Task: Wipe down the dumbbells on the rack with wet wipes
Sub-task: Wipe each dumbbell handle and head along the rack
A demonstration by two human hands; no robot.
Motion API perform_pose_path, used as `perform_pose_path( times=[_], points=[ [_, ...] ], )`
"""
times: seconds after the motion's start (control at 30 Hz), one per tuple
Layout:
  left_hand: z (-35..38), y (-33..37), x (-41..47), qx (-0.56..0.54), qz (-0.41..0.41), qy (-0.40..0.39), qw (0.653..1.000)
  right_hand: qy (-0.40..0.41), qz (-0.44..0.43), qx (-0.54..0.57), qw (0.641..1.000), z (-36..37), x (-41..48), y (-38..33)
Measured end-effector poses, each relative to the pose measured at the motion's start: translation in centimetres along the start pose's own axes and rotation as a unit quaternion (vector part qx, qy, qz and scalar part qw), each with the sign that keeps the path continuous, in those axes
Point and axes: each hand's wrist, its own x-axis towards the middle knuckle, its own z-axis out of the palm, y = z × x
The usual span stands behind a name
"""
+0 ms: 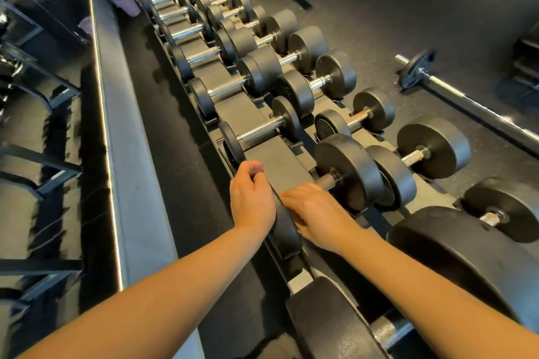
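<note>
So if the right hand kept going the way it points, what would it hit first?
Probably the dumbbell head that the left hand grips; the right hand looks almost against it, though its fingers are blurred.

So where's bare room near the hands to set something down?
Bare: the flat rack pad just beyond the left hand, between the knurled-handle dumbbell and the dumbbell under the hands; also the grey ledge to the left. Right of the right hand it is crowded with dumbbell heads.

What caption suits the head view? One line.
Left hand grips one end of a dumbbell on the rack; right hand covers its handle; no wipe shows.
</note>
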Motion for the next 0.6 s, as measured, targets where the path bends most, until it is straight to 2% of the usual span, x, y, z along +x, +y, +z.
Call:
perform_pose_path(
  times=[0.07,0.1,0.17,0.27,0.3,0.33,0.4,0.43,0.47,0.5,0.53,0.6],
  points=[
    [0.0,0.0,0.1,0.007,0.005,0.005,1.000,0.057,-0.001,-0.041,0.998,1.8,-0.6,0.5],
    [0.0,0.0,0.1,0.009,0.006,0.006,1.000,0.087,0.019,-0.026,0.996,2.3,-0.8,0.3],
    [0.1,0.0,0.1,0.013,0.006,0.008,1.000,0.168,0.082,0.067,0.980,2.7,-1.3,-0.7],
    [0.1,-0.1,0.0,0.013,0.007,0.005,1.000,0.263,0.210,0.225,0.914,3.3,-2.1,-2.4],
    [0.0,-0.1,0.0,0.012,0.006,0.004,1.000,0.266,0.280,0.299,0.872,3.7,-2.4,-2.8],
    [0.0,0.0,0.0,0.012,0.005,0.003,1.000,0.259,0.366,0.387,0.805,4.0,-2.5,-2.9],
    [0.0,0.0,0.1,0.014,0.001,0.001,1.000,0.233,0.527,0.549,0.605,4.4,-2.3,-2.4],
    [0.0,0.0,0.0,0.016,0.000,0.001,1.000,0.224,0.565,0.602,0.518,4.3,-1.9,-2.3],
    [0.0,0.1,0.0,0.016,0.000,0.003,1.000,0.221,0.575,0.640,0.459,4.0,-1.3,-2.2],
    [0.0,0.1,0.0,0.016,0.002,0.005,1.000,0.216,0.575,0.663,0.427,3.6,-0.5,-2.3],
    [0.1,0.1,0.0,0.017,0.004,0.008,1.000,0.211,0.568,0.678,0.416,3.2,0.2,-2.5],
    [0.2,0.2,0.0,0.019,0.006,0.014,1.000,0.177,0.546,0.696,0.432,2.7,0.8,-2.8]
  ],
)
